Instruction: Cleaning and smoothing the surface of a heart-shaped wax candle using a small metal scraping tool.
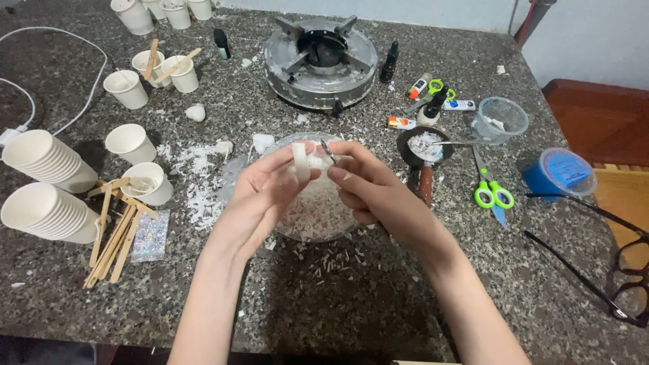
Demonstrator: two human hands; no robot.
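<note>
The left hand (pixel 260 192) grips a white wax block (pixel 301 162) above the clear bowl (pixel 318 216). The right hand (pixel 368 186) pinches a small blade (pixel 329 151) against that block.

Speckled granite table (pixel 378 297), paper cups (pixel 128 143), scissors (pixel 492 192)

The hands are covering the middle of the clear bowl (pixel 318 216), and the small blade (pixel 329 151) is mostly disappearing between the fingers. At the right edge the frame is cutting off the eyeglasses (pixel 608 270), and at the top left, the paper cups (pixel 162 10).
</note>
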